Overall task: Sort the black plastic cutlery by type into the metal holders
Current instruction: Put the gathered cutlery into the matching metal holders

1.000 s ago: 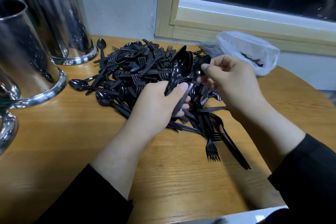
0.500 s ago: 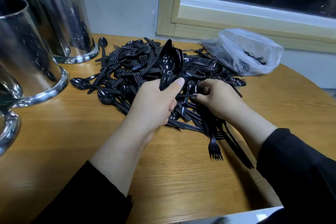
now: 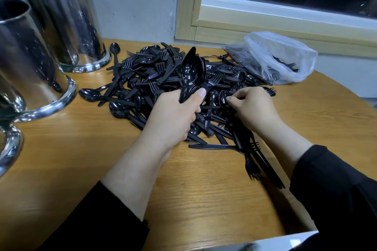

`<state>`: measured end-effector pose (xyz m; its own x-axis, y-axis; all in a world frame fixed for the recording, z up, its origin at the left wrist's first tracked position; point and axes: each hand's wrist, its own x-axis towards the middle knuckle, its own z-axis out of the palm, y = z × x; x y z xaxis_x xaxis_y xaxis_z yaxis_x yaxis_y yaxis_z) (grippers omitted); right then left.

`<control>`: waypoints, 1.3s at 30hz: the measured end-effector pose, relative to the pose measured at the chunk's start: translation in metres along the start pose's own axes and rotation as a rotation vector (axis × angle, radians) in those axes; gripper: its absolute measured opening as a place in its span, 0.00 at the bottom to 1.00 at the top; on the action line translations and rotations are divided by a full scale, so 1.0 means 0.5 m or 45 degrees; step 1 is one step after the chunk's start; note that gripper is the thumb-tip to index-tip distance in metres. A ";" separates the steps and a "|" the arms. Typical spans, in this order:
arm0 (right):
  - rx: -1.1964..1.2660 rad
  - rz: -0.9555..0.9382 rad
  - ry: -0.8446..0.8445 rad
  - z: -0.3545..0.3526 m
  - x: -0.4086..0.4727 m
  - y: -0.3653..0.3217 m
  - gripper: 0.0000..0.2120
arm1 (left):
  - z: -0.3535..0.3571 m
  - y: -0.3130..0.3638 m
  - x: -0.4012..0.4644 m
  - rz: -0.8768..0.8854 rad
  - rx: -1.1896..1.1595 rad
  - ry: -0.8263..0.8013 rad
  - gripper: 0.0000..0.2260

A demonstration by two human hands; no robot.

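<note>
The left hand (image 3: 175,114) is wrapped tight around the handles of a nested stack of spoons (image 3: 190,73), bowls standing up and fanned above the thumb. That bundle looks full, and the grip sits low on the handles, so I'd judge the top spoons could slide or twist out if another is pushed in carelessly, or if the hand tips on its way to a holder.

Just beside it, the right hand (image 3: 252,106) has its fingertips curled down into the pile of cutlery (image 3: 163,75), pinching at what looks like a spoon bowl; whether it truly has hold of 1 piece I cannot tell. The pile is a tangle of forks, knives and spoons lying across each other, so pulling 1 spoon free could drag neighbours with it. A few forks (image 3: 254,161) already lie near the front edge of the tabletop (image 3: 81,159), and a tug from the heap might send them over.

Off to the left stand 2 tall metal holders (image 3: 61,24), with the rim of a 3rd partly seen at the frame edge. They are well apart from the hands, so the loaded reach is long, and mixing types into the wrong one is an easy slip. A clear plastic bag (image 3: 279,57) with more cutlery inside sits behind the pile by the window.
</note>
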<state>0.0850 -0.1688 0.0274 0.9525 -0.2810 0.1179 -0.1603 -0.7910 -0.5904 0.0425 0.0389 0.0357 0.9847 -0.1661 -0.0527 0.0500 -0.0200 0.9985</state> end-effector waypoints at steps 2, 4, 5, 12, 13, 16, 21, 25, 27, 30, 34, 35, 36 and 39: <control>0.063 -0.002 0.045 -0.007 -0.001 0.000 0.09 | 0.000 -0.001 0.001 -0.001 -0.003 0.000 0.17; 0.131 -0.031 0.123 -0.019 -0.005 -0.007 0.10 | 0.001 0.000 0.000 0.010 0.000 0.001 0.18; 0.192 -0.042 0.161 -0.027 -0.008 -0.014 0.11 | 0.002 0.001 -0.001 0.020 -0.001 -0.002 0.18; 0.870 -0.129 -0.040 -0.061 -0.054 -0.094 0.07 | 0.010 0.006 -0.005 0.049 -0.008 -0.093 0.13; 0.905 -0.147 -0.051 -0.059 -0.058 -0.104 0.07 | 0.012 0.007 -0.006 0.035 -0.039 -0.138 0.12; 0.870 -0.206 -0.045 -0.045 -0.061 -0.118 0.07 | 0.014 0.009 -0.011 0.012 -0.099 -0.225 0.11; 0.463 -0.211 0.085 -0.026 -0.032 -0.089 0.13 | 0.000 0.004 -0.002 -0.042 -0.140 -0.090 0.11; -0.105 -0.128 -0.101 -0.006 0.001 -0.055 0.19 | -0.004 0.001 0.005 -0.057 -0.153 -0.032 0.15; -0.218 -0.138 -0.136 0.008 0.004 -0.062 0.24 | -0.001 -0.002 0.005 -0.053 -0.128 -0.028 0.15; -0.241 -0.134 -0.140 0.025 0.009 -0.076 0.23 | 0.000 -0.005 0.006 -0.052 -0.140 -0.040 0.11; -0.257 -0.104 -0.125 0.032 0.020 -0.079 0.21 | -0.005 -0.006 0.008 -0.066 -0.150 -0.082 0.10; -0.269 -0.102 -0.120 0.032 0.022 -0.078 0.21 | -0.005 -0.007 0.008 -0.063 -0.148 -0.088 0.13; -0.283 -0.106 -0.115 0.031 0.023 -0.077 0.20 | -0.005 -0.008 0.008 -0.060 -0.147 -0.087 0.16; -0.319 -0.123 -0.117 0.030 0.021 -0.075 0.18 | -0.005 -0.005 0.006 -0.062 -0.144 -0.074 0.15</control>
<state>0.1048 -0.1341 0.0388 0.9840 -0.1567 0.0844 -0.1161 -0.9245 -0.3631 0.0459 0.0410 0.0331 0.9695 -0.2245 -0.0985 0.1194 0.0811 0.9895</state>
